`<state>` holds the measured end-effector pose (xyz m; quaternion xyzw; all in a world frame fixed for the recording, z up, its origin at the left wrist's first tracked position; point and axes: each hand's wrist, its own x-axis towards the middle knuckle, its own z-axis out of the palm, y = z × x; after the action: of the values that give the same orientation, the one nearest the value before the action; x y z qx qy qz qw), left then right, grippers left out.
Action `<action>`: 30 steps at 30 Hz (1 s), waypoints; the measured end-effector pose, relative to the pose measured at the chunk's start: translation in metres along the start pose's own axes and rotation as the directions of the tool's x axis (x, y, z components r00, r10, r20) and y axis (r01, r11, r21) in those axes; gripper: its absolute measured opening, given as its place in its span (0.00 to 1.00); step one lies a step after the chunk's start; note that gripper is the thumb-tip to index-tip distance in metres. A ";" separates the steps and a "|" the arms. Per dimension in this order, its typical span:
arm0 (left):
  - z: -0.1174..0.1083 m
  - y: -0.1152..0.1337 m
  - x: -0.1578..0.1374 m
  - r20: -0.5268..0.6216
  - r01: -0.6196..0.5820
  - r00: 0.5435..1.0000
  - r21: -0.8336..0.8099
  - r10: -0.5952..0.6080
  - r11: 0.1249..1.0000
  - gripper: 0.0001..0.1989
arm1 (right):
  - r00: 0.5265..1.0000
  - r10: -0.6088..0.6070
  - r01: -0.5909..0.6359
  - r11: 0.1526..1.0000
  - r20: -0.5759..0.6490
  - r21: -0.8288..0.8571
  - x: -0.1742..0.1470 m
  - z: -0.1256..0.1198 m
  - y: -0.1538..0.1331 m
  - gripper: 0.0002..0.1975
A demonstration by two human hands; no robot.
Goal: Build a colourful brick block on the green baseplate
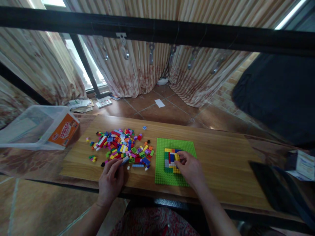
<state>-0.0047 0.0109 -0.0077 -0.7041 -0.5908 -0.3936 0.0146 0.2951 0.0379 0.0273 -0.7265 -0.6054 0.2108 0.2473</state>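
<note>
My left hand (112, 178) is at the near edge of a pile of loose toy building bricks (120, 144), its fingers closed on a pale blue-grey brick (125, 160). A green studded baseplate (161, 178) lies to the right of the pile. On it stands a low, roughly square brick build (168, 165) in yellow, red, blue, white, grey and green. My right hand (190, 167) reaches over the build's right side, thumb and fingertips pinched together at its yellow bricks. Whatever is between those fingertips is hidden, and the hand covers part of the build.
The wooden board (221, 160) carries the bricks and baseplate. A clear plastic bin (36, 127) with an orange label stands at the left. A dark flat object (267, 186) lies at the right end. A black rail (157, 29) crosses in front of striped curtains.
</note>
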 end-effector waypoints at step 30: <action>0.000 0.000 -0.003 0.041 0.043 0.998 0.005 -0.043 0.999 0.10 | 0.974 -0.225 0.217 0.946 -0.004 -0.242 -0.016 0.011 0.003 0.17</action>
<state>-0.0048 0.0088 -0.0096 -0.6992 -0.6068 -0.3780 -0.0043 0.2883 0.0233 0.0166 -0.6819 -0.7001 0.0956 0.1889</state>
